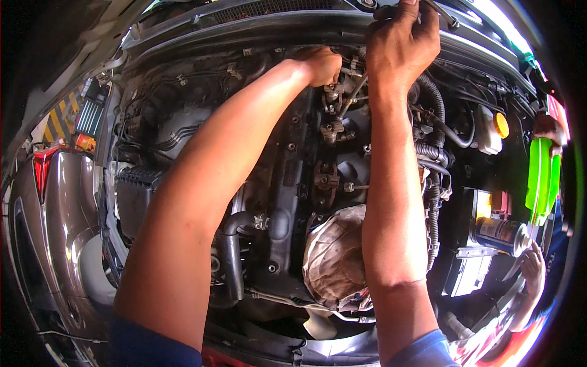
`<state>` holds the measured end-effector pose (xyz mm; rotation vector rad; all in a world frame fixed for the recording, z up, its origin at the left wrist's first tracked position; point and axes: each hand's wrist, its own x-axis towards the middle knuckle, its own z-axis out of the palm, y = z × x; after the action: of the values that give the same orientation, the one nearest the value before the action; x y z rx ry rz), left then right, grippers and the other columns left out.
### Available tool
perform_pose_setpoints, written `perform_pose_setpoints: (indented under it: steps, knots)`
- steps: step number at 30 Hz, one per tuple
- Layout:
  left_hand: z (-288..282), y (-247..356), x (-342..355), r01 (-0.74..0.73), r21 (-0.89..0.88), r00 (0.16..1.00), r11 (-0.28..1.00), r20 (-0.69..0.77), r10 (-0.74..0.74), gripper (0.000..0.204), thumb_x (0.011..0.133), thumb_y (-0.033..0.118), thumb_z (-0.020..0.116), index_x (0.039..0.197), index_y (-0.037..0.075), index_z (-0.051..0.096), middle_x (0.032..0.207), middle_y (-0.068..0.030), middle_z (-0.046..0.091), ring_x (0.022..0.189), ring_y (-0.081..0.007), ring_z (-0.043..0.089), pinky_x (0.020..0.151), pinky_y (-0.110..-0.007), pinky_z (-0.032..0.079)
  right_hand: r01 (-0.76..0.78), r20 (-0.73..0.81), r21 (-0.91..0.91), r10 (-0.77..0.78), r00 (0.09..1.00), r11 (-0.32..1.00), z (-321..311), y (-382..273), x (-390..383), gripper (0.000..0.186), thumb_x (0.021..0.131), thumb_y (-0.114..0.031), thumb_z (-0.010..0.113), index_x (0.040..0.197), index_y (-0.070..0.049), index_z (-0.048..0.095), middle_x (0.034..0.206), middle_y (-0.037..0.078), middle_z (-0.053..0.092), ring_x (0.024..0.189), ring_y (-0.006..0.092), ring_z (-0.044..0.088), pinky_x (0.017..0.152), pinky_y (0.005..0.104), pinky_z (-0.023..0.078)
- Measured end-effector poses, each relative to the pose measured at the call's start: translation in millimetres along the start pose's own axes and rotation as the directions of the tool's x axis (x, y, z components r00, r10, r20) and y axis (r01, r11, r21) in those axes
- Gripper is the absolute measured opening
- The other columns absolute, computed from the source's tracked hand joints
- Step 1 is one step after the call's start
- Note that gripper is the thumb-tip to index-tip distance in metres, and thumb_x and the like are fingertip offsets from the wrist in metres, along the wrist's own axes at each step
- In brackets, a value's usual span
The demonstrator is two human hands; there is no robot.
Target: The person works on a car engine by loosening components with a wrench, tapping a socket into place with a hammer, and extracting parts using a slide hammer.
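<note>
Both arms reached deep into an open engine bay (183,122). The left hand (321,64) was curled around a small fitting (333,92) at the top of the engine, fingers closed on it, though what exactly they pinched was hidden by the knuckles. The right hand (400,43) was clenched on a thin metal tool (443,15) up by the cowl edge, and a slim rod (353,95) ran down from under it toward the same fitting.

The fitting lay just below the left hand and just beside the right wrist. It looked like hard, grimy metal: stiff, probably oily and slippery, best gripped by its body rather than the thin lines around it.

A crumpled rag (335,257) sat lower between the forearms. At the right, another person's hand (533,269) was near a spray can (502,234), beside a green tool (541,177).
</note>
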<state>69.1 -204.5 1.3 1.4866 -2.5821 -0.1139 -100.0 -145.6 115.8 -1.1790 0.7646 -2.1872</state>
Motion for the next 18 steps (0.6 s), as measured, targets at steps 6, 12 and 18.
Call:
perform_pose_setpoints:
  steps: [6, 12, 18]
  knots:
    - [22, -15, 23, 0.058, 0.193, 0.993, 0.98, 0.093, -0.077, 0.01, 0.073, 0.006, 0.071, 0.079, -0.001, 0.073, 0.084, -0.0205, 0.074, 0.083, -0.0381, 0.072, 0.078, -0.047, 0.054, -0.281, 0.162, 0.518, 0.23, 0.96, 0.808, -6, -3, 3, 0.028, 0.11, -0.023, 0.057, 0.104, 0.004, 0.063, 0.076, 0.001, 0.055, 0.068, 0.0099, 0.045, 0.059, 0.0274, 0.039]
    - [16, -17, 20, -0.027, 0.143, 0.994, 0.989, 0.113, 0.01, 0.018, 0.078, 0.01, 0.07, 0.093, 0.0, 0.069, 0.089, -0.0208, 0.073, 0.084, -0.0388, 0.069, 0.077, -0.048, 0.051, -0.15, 0.052, 0.048, 0.148, 0.988, 0.987, -3, -3, 2, 0.03, 0.11, -0.024, 0.056, 0.107, 0.006, 0.063, 0.078, 0.002, 0.058, 0.069, 0.012, 0.046, 0.062, 0.0289, 0.041]
    - [-34, 7, -16, 0.063, -0.081, 0.972, 0.995, 0.231, -0.043, 0.027, 0.091, 0.026, 0.074, 0.099, 0.0, 0.073, 0.1, -0.0221, 0.075, 0.091, -0.0409, 0.071, 0.083, -0.048, 0.053, -0.02, 0.027, -0.009, 0.02, 0.999, 1.0, -2, -2, 2, 0.029, 0.11, -0.022, 0.056, 0.109, 0.006, 0.063, 0.086, 0.008, 0.063, 0.078, 0.0148, 0.051, 0.072, 0.0305, 0.046]
